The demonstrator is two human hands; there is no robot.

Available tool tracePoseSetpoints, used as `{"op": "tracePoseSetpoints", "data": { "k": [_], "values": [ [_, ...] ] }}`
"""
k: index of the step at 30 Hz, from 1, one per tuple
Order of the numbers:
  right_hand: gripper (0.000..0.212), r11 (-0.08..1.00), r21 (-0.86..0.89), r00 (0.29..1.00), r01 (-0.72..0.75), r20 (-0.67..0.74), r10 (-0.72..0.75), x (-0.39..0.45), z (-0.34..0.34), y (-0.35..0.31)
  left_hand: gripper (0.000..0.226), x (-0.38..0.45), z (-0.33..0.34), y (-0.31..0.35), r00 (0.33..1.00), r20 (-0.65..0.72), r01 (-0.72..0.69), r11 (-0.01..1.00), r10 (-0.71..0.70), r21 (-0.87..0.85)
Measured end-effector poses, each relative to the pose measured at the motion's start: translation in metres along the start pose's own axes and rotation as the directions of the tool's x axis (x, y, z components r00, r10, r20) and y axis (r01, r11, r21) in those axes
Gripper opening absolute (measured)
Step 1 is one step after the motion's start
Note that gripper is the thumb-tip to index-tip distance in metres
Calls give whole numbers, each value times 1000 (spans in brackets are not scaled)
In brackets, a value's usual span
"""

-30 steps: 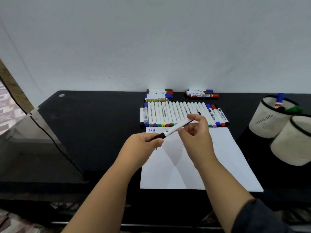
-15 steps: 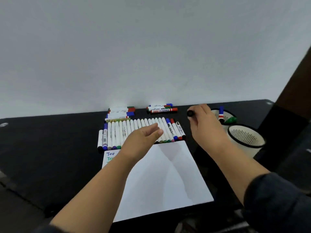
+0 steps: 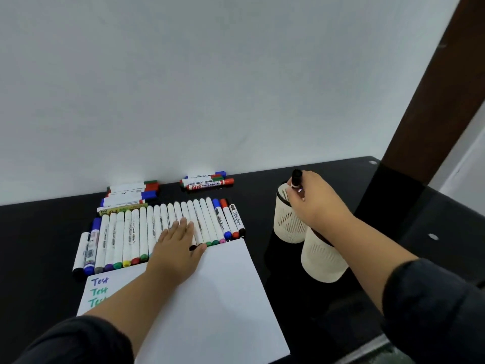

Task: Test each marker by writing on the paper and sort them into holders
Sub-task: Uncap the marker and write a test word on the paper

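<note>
Now sorting step: right hand (image 3: 315,203) grips a black-capped marker (image 3: 296,178) upright over the far holder (image 3: 287,218); next, lower it in and let go. Left hand (image 3: 178,248), fingers straight, rests on the marker row (image 3: 147,232) beside the paper (image 3: 217,298), likely choosing the next.

Two arms in shot, and both are dressed alike: dark sleeves, close to black or charcoal, plain cloth with no print, stripe or logo to be seen. The left sleeve (image 3: 78,340) ends partway up the forearm, leaving the forearm and left hand (image 3: 175,248) bare. The right sleeve (image 3: 433,306) does the same, bunched in soft folds, with the right hand (image 3: 312,198) bare too. No watch, ring or band shows on either wrist.
</note>
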State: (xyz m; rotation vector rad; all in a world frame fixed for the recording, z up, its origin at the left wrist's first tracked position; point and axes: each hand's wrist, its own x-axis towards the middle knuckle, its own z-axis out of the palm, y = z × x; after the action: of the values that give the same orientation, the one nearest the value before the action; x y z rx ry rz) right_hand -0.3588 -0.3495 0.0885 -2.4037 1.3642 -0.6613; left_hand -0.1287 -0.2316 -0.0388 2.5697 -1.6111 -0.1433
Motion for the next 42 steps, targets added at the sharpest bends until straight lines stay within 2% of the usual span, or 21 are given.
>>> {"op": "tracePoseSetpoints", "data": {
  "k": [3, 6, 8, 13, 17, 21, 25, 28, 32, 35, 42],
  "values": [
    [17, 998, -66, 999, 9, 37, -6, 9, 6, 5, 68, 1, 6, -2, 999, -39, 13, 1000, -13, -2],
    [26, 995, -94, 998, 13, 62, -8, 17, 9, 7, 67, 2, 9, -3, 997, -72, -1, 1000, 0, -20],
    [15, 995, -96, 996, 20, 83, -12, 19, 8, 7, 67, 1, 10, -4, 995, -103, -8, 1000, 5, -25],
    [30, 986, -163, 984, 37, 179, -8, 22, 8, 6, 66, 0, 13, -5, 989, -149, -15, 1000, 16, 10],
    [31, 976, -215, 958, 23, 284, 40, 29, 7, 5, 65, 0, 12, -4, 988, -151, -7, 1000, 11, 23],
    [28, 981, -193, 940, 16, 336, 51, 36, 4, 7, 64, -1, 11, -3, 989, -145, -4, 999, 9, 33],
    [40, 966, -248, 899, 79, 436, 39, 41, 2, 7, 63, -1, 10, -3, 992, -125, 0, 998, 8, 59],
    [38, 953, -285, 908, 98, 417, 32, 43, -3, 5, 64, 0, 6, -2, 995, -95, -5, 994, 15, 106],
    [39, 961, -252, 944, 114, 329, -26, 42, -13, -3, 64, 5, -1, -7, 999, -35, 0, 997, 3, 79],
    [36, 929, -314, 943, 194, 321, -89, 43, -16, -11, 63, 9, -8, -14, 1000, -2, -9, 995, 9, 100],
    [29, 768, -450, 879, 455, 364, -308, 55, 8, -35, 60, 10, -3, -28, 998, -26, -56, 997, 57, 58]
  ]
}}
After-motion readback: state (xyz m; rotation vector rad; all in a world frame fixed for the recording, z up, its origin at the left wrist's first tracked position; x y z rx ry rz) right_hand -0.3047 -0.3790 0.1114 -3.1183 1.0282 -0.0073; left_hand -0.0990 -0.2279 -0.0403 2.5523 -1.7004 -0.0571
